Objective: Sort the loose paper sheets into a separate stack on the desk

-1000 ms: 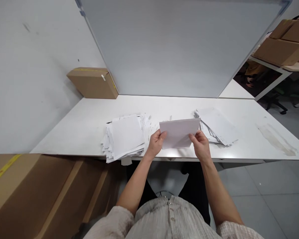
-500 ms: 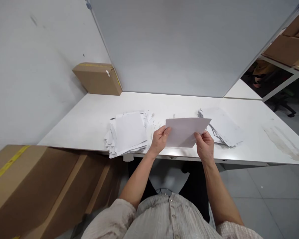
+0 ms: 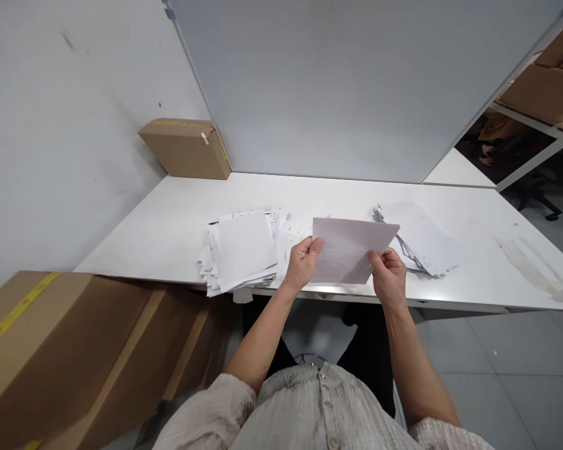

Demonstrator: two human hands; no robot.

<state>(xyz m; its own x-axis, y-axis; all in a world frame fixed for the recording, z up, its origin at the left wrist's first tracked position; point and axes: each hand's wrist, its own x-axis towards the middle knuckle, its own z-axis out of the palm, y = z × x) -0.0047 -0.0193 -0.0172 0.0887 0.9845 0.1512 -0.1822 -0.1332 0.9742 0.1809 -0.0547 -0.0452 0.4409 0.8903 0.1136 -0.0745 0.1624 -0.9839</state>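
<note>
Between my two hands hangs a sheet of paper (image 3: 344,253), held above the front of the white table (image 3: 145,231). My left hand (image 3: 303,262) pinches its left edge, thumb on top. On the right edge, my right hand (image 3: 388,276) grips the sheet in the same way, near the lower corner. Left of my hands lies an untidy pile of papers (image 3: 246,250), some with print along their edges. A second pile of papers (image 3: 422,237) sits to the right, fanned out and partly behind the held sheet.
A closed cardboard box (image 3: 187,150) stands at the table's back left corner, against the upright panel (image 3: 309,87). Large cardboard boxes (image 3: 75,331) fill the floor at my left. More boxes (image 3: 544,94) rest on a surface at the far right.
The held sheet has tilted a little, so more of its face shows and its lower edge hangs slightly lower. Both hands keep their hold; the piles stay as they were.
</note>
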